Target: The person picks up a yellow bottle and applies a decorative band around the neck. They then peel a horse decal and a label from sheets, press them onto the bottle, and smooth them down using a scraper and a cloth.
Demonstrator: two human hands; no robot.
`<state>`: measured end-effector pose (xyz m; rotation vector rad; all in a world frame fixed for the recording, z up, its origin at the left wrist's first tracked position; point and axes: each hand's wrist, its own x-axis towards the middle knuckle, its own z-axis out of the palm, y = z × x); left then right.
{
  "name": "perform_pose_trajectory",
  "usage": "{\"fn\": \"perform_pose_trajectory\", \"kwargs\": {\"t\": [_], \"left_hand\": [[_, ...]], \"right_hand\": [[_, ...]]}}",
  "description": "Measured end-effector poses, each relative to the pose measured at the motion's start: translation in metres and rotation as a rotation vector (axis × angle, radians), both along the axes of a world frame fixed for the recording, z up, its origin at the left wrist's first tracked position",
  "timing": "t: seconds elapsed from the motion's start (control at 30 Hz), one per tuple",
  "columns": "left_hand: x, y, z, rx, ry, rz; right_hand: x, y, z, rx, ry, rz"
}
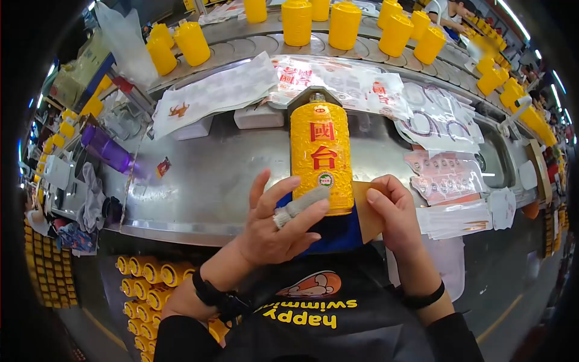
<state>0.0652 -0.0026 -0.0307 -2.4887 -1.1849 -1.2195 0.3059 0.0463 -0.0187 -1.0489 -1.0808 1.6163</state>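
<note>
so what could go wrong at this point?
1. The yellow bottle lies on its side at the steel table edge, steadied only by the left hand; it could roll off.
2. The left hand's bandaged finger may grip poorly.
3. The right hand presses a brown label that could go on crooked.

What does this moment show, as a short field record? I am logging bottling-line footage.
Held item: tall yellow embossed bottle with red characters, lying on the steel counter
Left hand: fingers spread on the bottle's lower end, one finger wrapped in grey tape
Right hand: pressing a brown card strip beside the bottle's base
Under bottle: blue cloth
Behind: yellow bottles on a conveyor
Counter right: stacked printed clear bags
Counter left: purple bottle
</note>
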Motion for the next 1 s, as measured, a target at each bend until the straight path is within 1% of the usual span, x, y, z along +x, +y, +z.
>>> {"fn": "perform_pose_trajectory", "kwargs": {"t": [0.17,0.27,0.37,0.47,0.53,0.57,0.67,0.73,0.87,0.9,1.0], "left_hand": [[0.007,0.022,0.014,0.055,0.161,-0.115],[0.014,0.03,0.016,0.151,0.24,-0.107],[0.021,0.033,0.015,0.183,0.267,-0.118],[0.02,0.026,0.018,0.108,0.277,-0.176],[0.018,0.021,0.015,0.094,0.139,-0.145],[0.017,0.02,0.014,0.087,0.069,-0.128],[0.013,0.016,0.015,-0.024,-0.001,0.038],[0.009,0.017,0.011,-0.001,0.07,0.031],[0.006,0.019,0.01,0.008,0.112,0.011],[0.005,0.019,0.01,0.005,0.118,0.002],[0.005,0.02,0.01,0.001,0.119,-0.011]], "right_hand": [[0.006,-0.001,-0.002,0.039,0.021,-0.038],[0.011,0.0,-0.003,0.057,0.028,-0.054],[0.015,0.002,-0.004,0.065,0.024,-0.042],[0.015,0.001,-0.002,0.104,0.011,-0.032],[0.015,0.001,0.004,0.139,-0.018,-0.034],[0.014,0.003,0.009,0.315,-0.107,-0.032],[0.011,0.01,0.015,0.865,-0.376,-0.002],[0.011,0.018,0.016,1.278,-0.553,0.045],[0.02,0.013,0.023,1.236,-0.468,0.205],[0.017,0.013,0.021,1.246,-0.458,0.148],[0.015,0.015,0.023,1.299,-0.537,0.16]]}}
